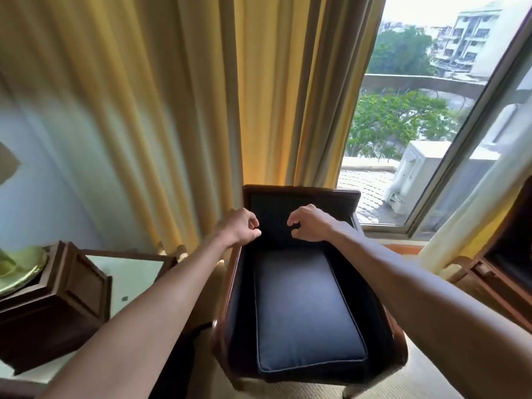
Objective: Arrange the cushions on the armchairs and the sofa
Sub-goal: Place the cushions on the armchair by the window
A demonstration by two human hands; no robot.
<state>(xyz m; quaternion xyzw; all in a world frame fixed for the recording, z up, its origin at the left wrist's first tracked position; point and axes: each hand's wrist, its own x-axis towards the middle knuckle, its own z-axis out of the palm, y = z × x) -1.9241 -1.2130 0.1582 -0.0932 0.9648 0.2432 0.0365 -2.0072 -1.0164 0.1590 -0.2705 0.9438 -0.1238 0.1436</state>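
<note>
A dark wooden armchair (302, 192) stands in front of the curtain with a blue seat cushion (305, 306) lying flat in it. A dark back cushion (275, 226) stands against the backrest, hard to make out in shadow. My left hand (240, 227) and my right hand (309, 223) are stretched out side by side in front of that back cushion, near its upper middle. The fingers and thumbs of both are curled towards each other. Dark fabric lies behind the fingertips, and I cannot tell whether they pinch it.
A wooden side table (57, 295) with a glass top and a brass lamp base (17, 269) stands left of the chair. Yellow curtains (172, 110) hang behind it. The window (417, 125) is at the right, and more wooden furniture (501, 263) sits at the right edge.
</note>
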